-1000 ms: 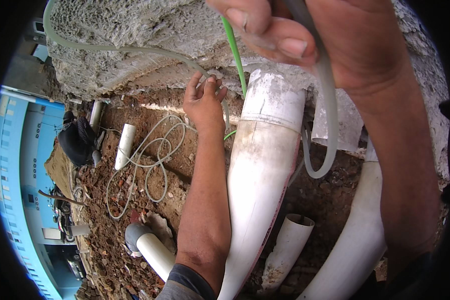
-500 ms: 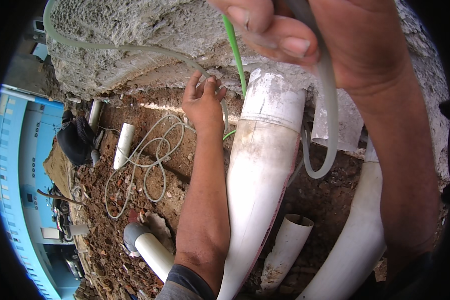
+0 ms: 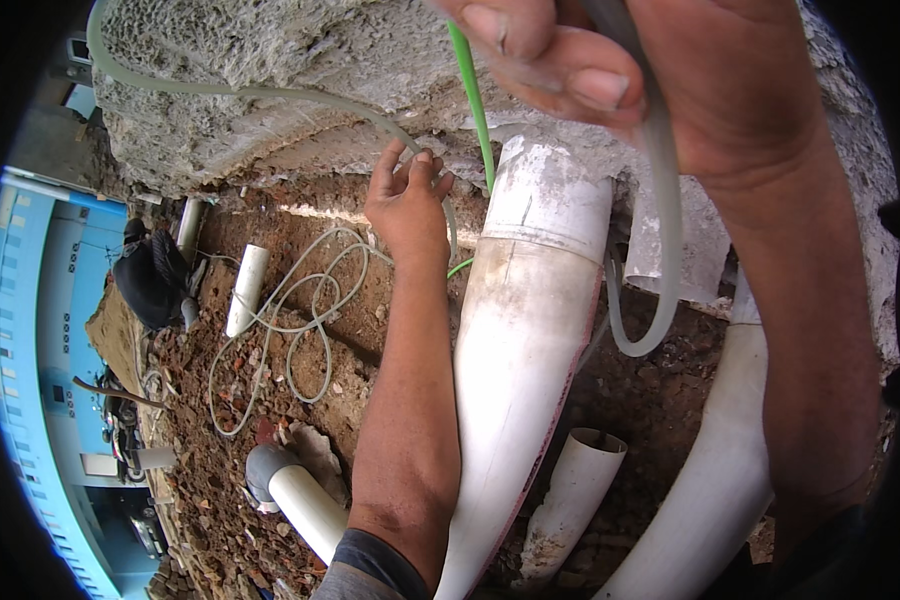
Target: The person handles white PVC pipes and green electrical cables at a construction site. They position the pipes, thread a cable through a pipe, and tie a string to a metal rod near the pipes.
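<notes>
A clear flexible hose (image 3: 260,93) arcs in from the upper left across the rough wall to my left hand (image 3: 408,200). The thumb and fingertips of that hand pinch it. Close to the camera at the upper right, my right hand (image 3: 660,90) is curled round a stretch of clear hose, which hangs below it in a loop (image 3: 642,347) beside a white pipe. A green cord or strip (image 3: 472,100) runs down between my hands. More of the clear hose (image 3: 315,325) lies in loose coils on the dirt left of my left forearm.
A large white pipe (image 3: 520,330) stands between my forearms, with another white pipe (image 3: 695,470) to its right. A short pipe (image 3: 575,500), a pipe with a grey elbow (image 3: 270,470) and rubble lie around. A person in dark clothes (image 3: 150,278) crouches at far left.
My right hand has shifted very slightly right and down with the hose in its fingers. My left hand stays in place on the hose.
</notes>
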Tool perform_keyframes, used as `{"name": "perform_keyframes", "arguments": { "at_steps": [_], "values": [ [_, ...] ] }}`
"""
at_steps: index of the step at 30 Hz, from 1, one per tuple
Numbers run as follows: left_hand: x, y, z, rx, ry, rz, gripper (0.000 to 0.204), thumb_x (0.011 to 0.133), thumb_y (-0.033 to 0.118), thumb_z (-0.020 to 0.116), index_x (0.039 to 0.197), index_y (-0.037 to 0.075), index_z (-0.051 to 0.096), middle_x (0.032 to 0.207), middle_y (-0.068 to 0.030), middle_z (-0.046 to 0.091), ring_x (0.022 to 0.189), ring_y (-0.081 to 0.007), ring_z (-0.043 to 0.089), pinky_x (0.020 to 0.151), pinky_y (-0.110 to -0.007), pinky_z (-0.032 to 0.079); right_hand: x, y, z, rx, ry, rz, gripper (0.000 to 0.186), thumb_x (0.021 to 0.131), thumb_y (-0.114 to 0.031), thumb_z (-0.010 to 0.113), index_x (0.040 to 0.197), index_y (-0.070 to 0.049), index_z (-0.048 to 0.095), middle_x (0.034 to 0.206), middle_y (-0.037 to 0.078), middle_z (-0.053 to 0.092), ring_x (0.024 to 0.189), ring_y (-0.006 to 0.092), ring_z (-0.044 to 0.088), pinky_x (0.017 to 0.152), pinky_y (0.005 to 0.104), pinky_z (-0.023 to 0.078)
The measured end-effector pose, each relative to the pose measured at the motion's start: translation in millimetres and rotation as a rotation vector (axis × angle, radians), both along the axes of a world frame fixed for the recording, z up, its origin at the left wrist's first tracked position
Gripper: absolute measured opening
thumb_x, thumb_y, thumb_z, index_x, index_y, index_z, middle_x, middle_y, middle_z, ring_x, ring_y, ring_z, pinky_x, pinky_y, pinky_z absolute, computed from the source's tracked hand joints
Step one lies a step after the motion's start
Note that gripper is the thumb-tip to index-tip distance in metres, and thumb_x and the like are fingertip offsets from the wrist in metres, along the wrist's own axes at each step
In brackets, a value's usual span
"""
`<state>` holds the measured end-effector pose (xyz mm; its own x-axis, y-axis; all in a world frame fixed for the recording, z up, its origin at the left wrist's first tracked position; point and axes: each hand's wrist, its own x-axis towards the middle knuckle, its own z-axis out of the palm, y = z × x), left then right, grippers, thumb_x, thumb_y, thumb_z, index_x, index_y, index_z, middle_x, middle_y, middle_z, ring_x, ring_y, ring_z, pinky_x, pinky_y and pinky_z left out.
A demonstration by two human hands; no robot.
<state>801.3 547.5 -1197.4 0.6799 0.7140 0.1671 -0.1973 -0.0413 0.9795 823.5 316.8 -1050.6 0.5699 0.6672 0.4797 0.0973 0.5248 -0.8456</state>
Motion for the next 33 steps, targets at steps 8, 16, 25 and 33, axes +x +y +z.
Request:
{"name": "perform_keyframes", "arguments": {
  "at_steps": [8, 16, 25, 33],
  "values": [
    [0.3, 1.2, -2.0, 0.004, 0.005, -0.006, 0.039, 0.092, -0.002, 0.061, 0.131, 0.001, 0.055, 0.099, -0.0132, 0.067, 0.089, -0.0202, 0.068, 0.07, -0.032, 0.062, 0.8, 0.7, 1.0, -0.002, -0.003, -0.001, 0.047, 0.106, -0.018, 0.029, 0.146, 0.005, 0.021, 0.063, 0.003, 0.052, 0.039, 0.0055, 0.042, 0.036, 0.0189, 0.039],
    [-1.0, -0.1, -1.7, 0.0, 0.007, -0.008, 0.039, 0.092, -0.002, 0.062, 0.131, 0.001, 0.056, 0.099, -0.0133, 0.067, 0.089, -0.0196, 0.067, 0.07, -0.031, 0.062, 1.1, 0.7, 1.5, 0.005, 0.002, 0.001, 0.046, 0.106, -0.018, 0.03, 0.145, 0.006, 0.023, 0.063, 0.003, 0.053, 0.039, 0.0056, 0.042, 0.036, 0.0189, 0.039],
    [-1.2, 1.2, -2.2, 0.034, 0.023, -0.014, 0.04, 0.093, -0.002, 0.061, 0.132, -0.001, 0.053, 0.103, -0.0169, 0.066, 0.092, -0.024, 0.068, 0.074, -0.034, 0.063, 1.6, -0.1, 3.6, 0.014, 0.009, 0.004, 0.046, 0.106, -0.018, 0.03, 0.145, 0.006, 0.024, 0.062, 0.003, 0.053, 0.039, 0.0056, 0.042, 0.036, 0.019, 0.039],
    [-0.3, 3.7, -4.3, 0.033, 0.013, -0.019, 0.041, 0.092, -0.002, 0.062, 0.132, -0.002, 0.052, 0.105, -0.0189, 0.066, 0.093, -0.026, 0.068, 0.075, -0.036, 0.063, 0.9, -0.2, 4.0, 0.02, 0.01, 0.008, 0.045, 0.106, -0.018, 0.03, 0.144, 0.006, 0.025, 0.062, 0.003, 0.053, 0.039, 0.0056, 0.042, 0.036, 0.0191, 0.039]
  ]
}}
